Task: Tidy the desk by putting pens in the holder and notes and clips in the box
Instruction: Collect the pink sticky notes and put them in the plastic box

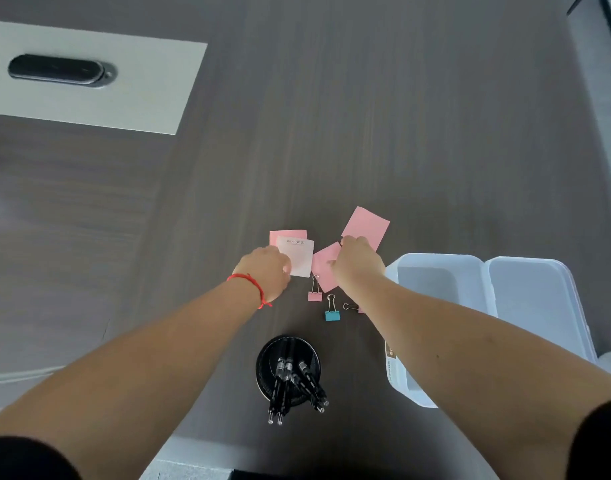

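Several black pens [290, 382] stand in the round black holder [266, 368] near the desk's front edge. My left hand [266, 268] pinches the near corner of a pale note [298, 256] that overlaps a pink note [286, 234]. My right hand [357, 263] rests on a tilted pink note [323, 268] and touches the corner of another pink note [366, 225]; whether it grips one I cannot tell. A pink binder clip [314, 293], a blue binder clip [332, 311] and a third clip [352, 307], partly hidden by my right forearm, lie below the notes. The open white box [435, 282] stands at the right.
The box's lid [536, 299] lies open to its right. A light panel [124, 84] with a dark oval cable grommet [59, 70] is set in the dark wood desk [401, 133] at the far left. A red string circles my left wrist.
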`<state>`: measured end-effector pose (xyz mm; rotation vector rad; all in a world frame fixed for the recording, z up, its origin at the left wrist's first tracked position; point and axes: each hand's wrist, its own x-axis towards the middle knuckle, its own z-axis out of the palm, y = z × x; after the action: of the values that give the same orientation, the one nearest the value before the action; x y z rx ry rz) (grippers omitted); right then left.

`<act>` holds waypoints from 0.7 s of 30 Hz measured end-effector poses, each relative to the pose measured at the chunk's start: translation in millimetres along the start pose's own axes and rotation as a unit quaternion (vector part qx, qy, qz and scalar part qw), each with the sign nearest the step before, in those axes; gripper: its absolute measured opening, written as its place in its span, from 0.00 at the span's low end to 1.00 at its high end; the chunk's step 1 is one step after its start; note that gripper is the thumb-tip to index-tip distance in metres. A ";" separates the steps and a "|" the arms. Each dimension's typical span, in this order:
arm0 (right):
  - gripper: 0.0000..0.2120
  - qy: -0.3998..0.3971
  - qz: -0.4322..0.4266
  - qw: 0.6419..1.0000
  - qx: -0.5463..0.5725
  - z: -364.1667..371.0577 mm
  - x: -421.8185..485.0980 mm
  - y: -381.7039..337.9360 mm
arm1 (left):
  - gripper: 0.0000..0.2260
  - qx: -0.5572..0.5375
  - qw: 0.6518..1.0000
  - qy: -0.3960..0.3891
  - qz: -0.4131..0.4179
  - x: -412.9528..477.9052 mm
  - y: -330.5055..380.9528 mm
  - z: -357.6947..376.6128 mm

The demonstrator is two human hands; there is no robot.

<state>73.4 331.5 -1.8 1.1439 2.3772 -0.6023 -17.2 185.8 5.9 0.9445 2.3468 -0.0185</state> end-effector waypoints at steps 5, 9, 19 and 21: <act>0.21 -0.005 0.017 1.000 -0.003 -0.4 6.0 0.1 | 0.20 -0.105 0.986 0.070 -0.111 12.5 2.6 -3.3; 0.18 -0.010 0.014 1.000 -0.017 2.9 9.9 -0.2 | 0.32 -0.098 0.966 0.058 -0.234 24.9 14.3 -4.6; 0.13 0.004 0.018 1.000 -0.001 5.8 9.2 2.5 | 0.03 -0.314 0.888 0.028 -0.334 37.3 20.5 -12.9; 0.12 0.004 0.005 1.000 0.003 0.9 5.4 1.9 | 0.02 -0.316 0.894 0.019 -0.317 35.1 21.0 -14.8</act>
<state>72.0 335.4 -6.0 1.1623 2.3756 -0.6024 -31.6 226.8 3.4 -0.1480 2.3462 0.4751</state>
